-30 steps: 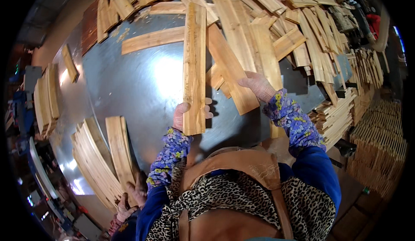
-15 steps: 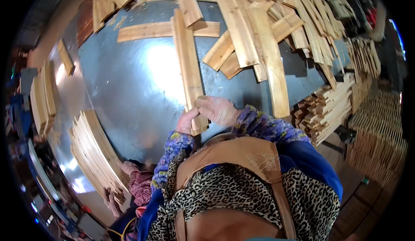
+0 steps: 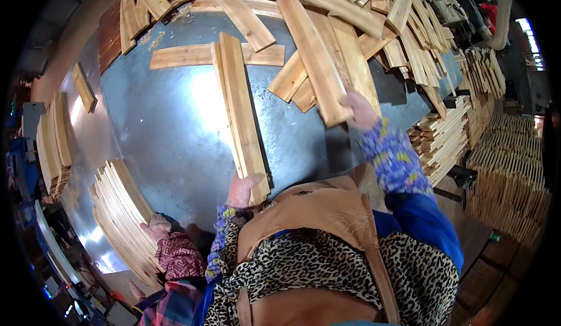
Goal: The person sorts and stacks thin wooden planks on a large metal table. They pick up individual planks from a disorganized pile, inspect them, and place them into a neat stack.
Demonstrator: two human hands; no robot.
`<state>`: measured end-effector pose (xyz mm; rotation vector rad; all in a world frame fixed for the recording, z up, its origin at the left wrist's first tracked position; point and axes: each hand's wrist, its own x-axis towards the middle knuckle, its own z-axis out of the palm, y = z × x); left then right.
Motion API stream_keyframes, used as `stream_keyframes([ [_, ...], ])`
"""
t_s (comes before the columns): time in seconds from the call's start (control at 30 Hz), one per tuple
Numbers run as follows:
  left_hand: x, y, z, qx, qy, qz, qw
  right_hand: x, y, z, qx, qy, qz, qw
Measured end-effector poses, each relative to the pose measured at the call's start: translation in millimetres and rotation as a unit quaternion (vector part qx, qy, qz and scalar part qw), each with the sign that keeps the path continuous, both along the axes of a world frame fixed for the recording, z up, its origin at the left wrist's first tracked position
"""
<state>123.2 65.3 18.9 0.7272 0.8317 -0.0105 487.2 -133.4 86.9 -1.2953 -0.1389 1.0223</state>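
Observation:
My left hand [image 3: 239, 190] grips the near end of a long wooden plank [image 3: 241, 121], its thumb lying across the top face. A second narrow board shows along that plank's left edge, beneath or beside it. To the right, my right hand [image 3: 359, 109] is closed on the near end of another wooden plank [image 3: 312, 63], which slants away over other boards. A paler, wide board [image 3: 355, 57] lies just to the right of that plank. Both planks are over the grey-blue metal table [image 3: 169, 127].
A crosswise board [image 3: 181, 56] lies farther off, with a jumbled heap of boards [image 3: 409, 16] at the far right. At left, a co-worker's hand [image 3: 156, 228] rests on a row of stacked boards [image 3: 120, 209]. More stacked slats [image 3: 508, 174] stand at the right.
My right hand has left the plank in my left hand and moved right to take hold of another plank's end. That plank's near end has come closer. The co-worker's hand has shifted along the stack.

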Motion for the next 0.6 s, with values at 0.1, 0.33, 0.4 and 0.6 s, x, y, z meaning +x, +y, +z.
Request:
stream_keyframes([
  [0.1,-51,-5,-13,0.073,0.120,-0.013,0.990,-28,-53,-7,0.017,-0.447,0.225,0.865],
  [0.33,-49,1,42,-0.404,-0.224,0.245,0.852,-116,-27,1,-0.058,0.115,0.174,0.976],
  [0.4,-34,5,45,-0.285,-0.149,0.242,0.916,-134,-15,-49,-0.068,0.027,0.231,0.970],
  [0.6,-38,8,24,0.406,0.235,-0.081,0.879,-232,101,-54,-0.103,-0.353,0.556,0.745],
])
